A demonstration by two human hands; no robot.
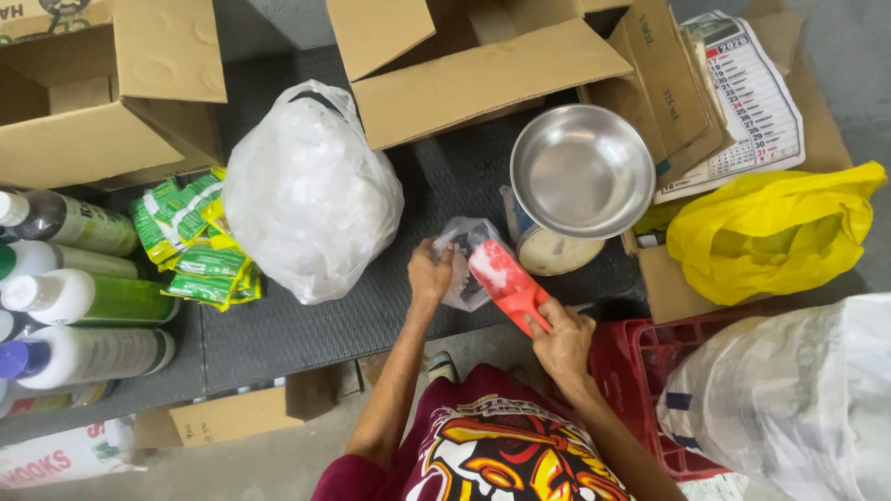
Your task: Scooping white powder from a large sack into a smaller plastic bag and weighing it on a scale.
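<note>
— Scoop (509, 288), red plastic and dusted white, was what we had in our right hand (561, 340), fingers wrapped tight round its handle, the bowl end tipped into the mouth of the small clear bag (464, 255).

— And the left hand (430, 274)?

— Fingers pinched shut on the bag's rim, holding it open over the dark desk (306, 315), just in front of the round tin (554, 249) with the steel bowl (582, 171) sitting on top.

— How did we judge that bag would handle?

— Thin, limp film, very light, probably slippery; it looked ready to fold in on itself unless we kept it by the rim. The scoop seemed stiff and light, best taken at the handle, away from the powdery end.

— What lay round about?

— A big white plastic bag (311, 190), knotted, left of our hands; beside it green sachets (197, 243) in a heap, and bottles (79, 306) lying on their sides at the desk's left edge. Open cardboard boxes (464, 65) at the back, a yellow bag (766, 232) to the right, a red crate (640, 362) near our right elbow.

— Anything in the small bag yet?

— Something dark showed through the film, but we could not tell what it was.
</note>
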